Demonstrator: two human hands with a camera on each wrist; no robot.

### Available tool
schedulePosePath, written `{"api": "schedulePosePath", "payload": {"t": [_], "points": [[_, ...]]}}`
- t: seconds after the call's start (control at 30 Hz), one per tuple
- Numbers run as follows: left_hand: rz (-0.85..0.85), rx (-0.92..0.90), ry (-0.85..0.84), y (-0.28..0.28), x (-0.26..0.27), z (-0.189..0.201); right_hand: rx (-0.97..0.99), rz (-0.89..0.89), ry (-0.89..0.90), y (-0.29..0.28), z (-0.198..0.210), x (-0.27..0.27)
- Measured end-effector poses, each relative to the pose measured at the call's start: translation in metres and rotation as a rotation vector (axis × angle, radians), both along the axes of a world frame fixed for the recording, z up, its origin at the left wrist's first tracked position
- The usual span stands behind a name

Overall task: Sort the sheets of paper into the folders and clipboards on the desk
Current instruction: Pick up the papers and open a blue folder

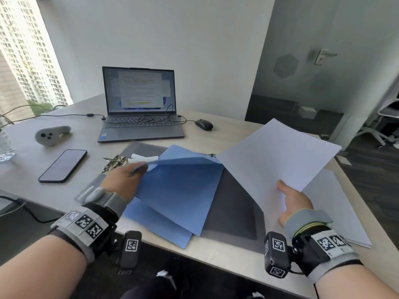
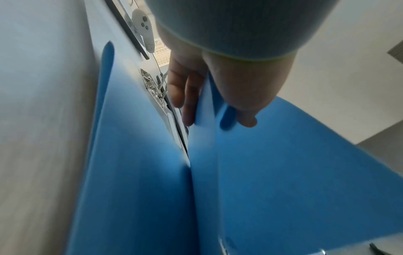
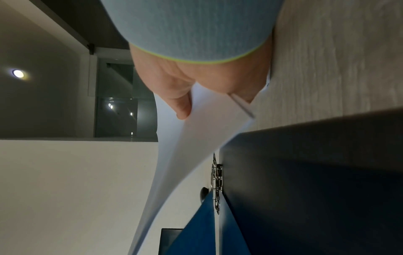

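Fingers (image 2: 187, 103) of the left hand (image 1: 124, 176) pinch the top flap of the blue folder (image 1: 179, 190) and lift it open, while the right hand (image 1: 291, 201) holds one white sheet (image 1: 278, 152) up beside it, thumb on top. The sheet is not inside yet. More white sheets (image 1: 336, 210) wait on the desk (image 1: 216, 126) to the right, so most sorting looks still to do
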State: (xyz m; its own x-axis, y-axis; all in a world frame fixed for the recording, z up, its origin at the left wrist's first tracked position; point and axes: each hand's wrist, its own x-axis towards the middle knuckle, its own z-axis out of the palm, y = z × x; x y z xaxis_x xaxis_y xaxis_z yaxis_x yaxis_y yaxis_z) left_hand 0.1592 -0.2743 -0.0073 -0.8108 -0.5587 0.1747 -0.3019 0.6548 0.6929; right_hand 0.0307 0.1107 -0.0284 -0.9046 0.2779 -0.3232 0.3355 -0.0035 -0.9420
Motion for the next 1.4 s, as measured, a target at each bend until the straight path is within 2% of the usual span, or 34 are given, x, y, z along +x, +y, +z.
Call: {"api": "schedulePosePath", "payload": {"t": [0.1, 0.23, 0.37, 0.47, 0.63, 0.8, 1.1, 1.4], "points": [[0.085, 0.102, 0.091, -0.011, 0.006, 0.007, -0.001, -0.011, -0.044, 0.003, -0.001, 0.002], [0.095, 0.342, 0.235, -0.013, 0.014, 0.007, 0.011, -0.006, -0.056, 0.007, 0.001, 0.008], [0.074, 0.484, 0.297, 0.011, 0.01, 0.012, 0.012, 0.056, -0.013, -0.001, 0.01, 0.017], [0.101, 0.565, 0.337, 0.027, -0.002, 0.0, 0.026, 0.098, -0.018, -0.011, 0.005, 0.018], [0.117, 0.688, 0.318, 0.07, -0.014, -0.027, 0.166, 0.229, -0.064, -0.011, -0.011, 0.019], [0.141, 0.804, 0.26, 0.107, -0.016, -0.044, 0.236, 0.23, -0.099, -0.01, -0.011, 0.029], [0.064, 0.783, 0.212, 0.12, -0.014, -0.049, 0.345, 0.294, -0.116, -0.024, -0.009, 0.03], [0.002, 0.759, 0.238, 0.127, -0.006, -0.038, 0.313, 0.318, -0.131, -0.035, -0.009, 0.031]]}}
